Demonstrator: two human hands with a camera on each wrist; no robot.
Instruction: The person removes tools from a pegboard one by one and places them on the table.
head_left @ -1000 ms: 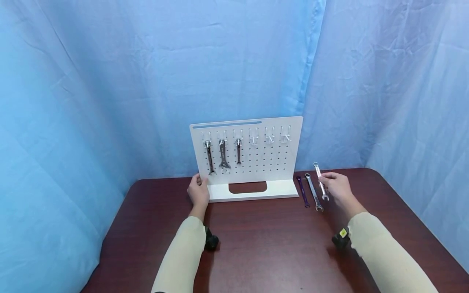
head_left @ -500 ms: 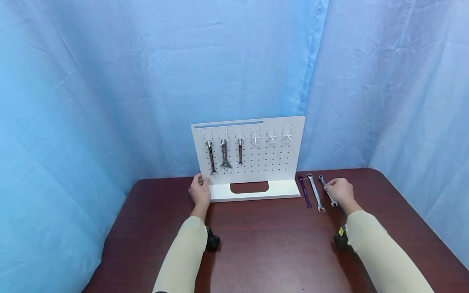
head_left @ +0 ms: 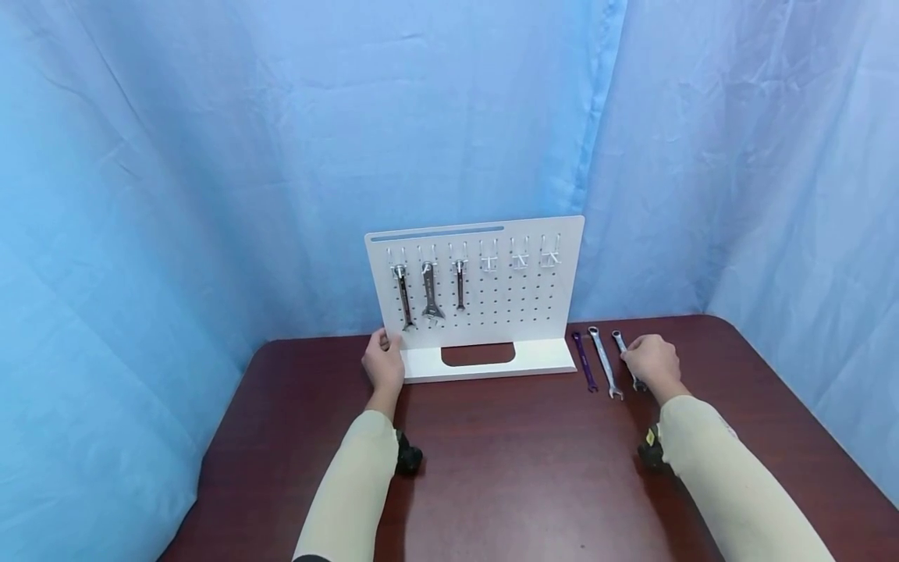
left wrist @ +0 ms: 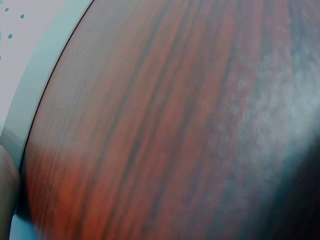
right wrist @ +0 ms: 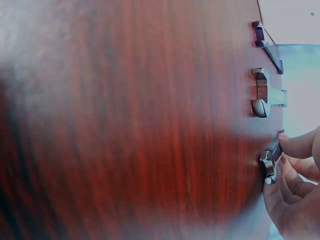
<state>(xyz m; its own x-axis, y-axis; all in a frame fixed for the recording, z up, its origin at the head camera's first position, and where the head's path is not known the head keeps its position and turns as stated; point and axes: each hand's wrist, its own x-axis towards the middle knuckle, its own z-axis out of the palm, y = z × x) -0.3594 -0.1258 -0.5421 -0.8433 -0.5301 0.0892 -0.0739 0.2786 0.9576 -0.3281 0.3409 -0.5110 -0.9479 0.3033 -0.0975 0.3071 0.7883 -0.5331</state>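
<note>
My left hand [head_left: 384,363] grips the lower left edge of a white pegboard [head_left: 516,316], some fingers hidden behind it. In the left wrist view a bit of that hand shows beside the board's base [left wrist: 35,85]. My right hand [head_left: 653,363] pinches a small silver combination wrench [head_left: 619,338], which lies low at the table; in the right wrist view thumb and fingers are around its open-end head [right wrist: 267,162]. To its left lie a longer silver combination wrench [head_left: 604,361] and a purple wrench [head_left: 584,361], roughly side by side.
On the board's left hooks hang a dark combination wrench [head_left: 404,297], an adjustable wrench [head_left: 430,290] and a small wrench [head_left: 460,285]. Three bare hooks [head_left: 520,259] are at the right. Blue curtains [head_left: 477,117] surround the dark red table [head_left: 506,460].
My right hand has lowered the small wrench from above the table to beside the other two. The left hand stays at the pegboard. The head view has shifted slightly.
</note>
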